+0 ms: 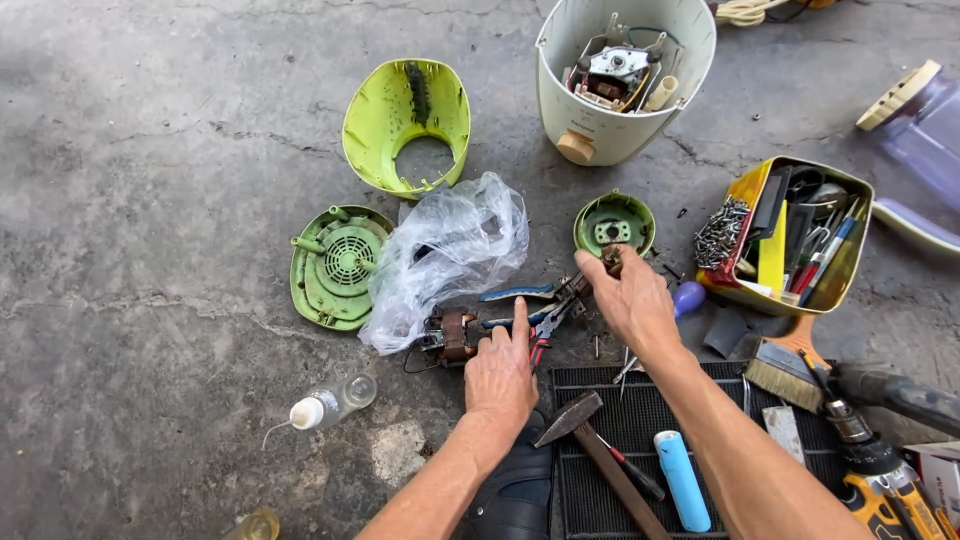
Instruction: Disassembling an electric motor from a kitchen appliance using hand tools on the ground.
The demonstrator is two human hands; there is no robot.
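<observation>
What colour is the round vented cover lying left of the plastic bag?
Lime green cover, clearest in the head view.

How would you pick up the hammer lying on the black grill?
Probably by the wooden handle, coming from above on its right side. The hammer lies flat on the grill with its dark head pointing up-left near the left hand. The handle is long, straight and bare in the middle. A screwdriver lies close by, so grip above it.

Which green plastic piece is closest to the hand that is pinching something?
The small round green plastic cap, just above the right hand. The tall lime green plastic shell and the flat round green plastic vent cover lie farther left.
</observation>
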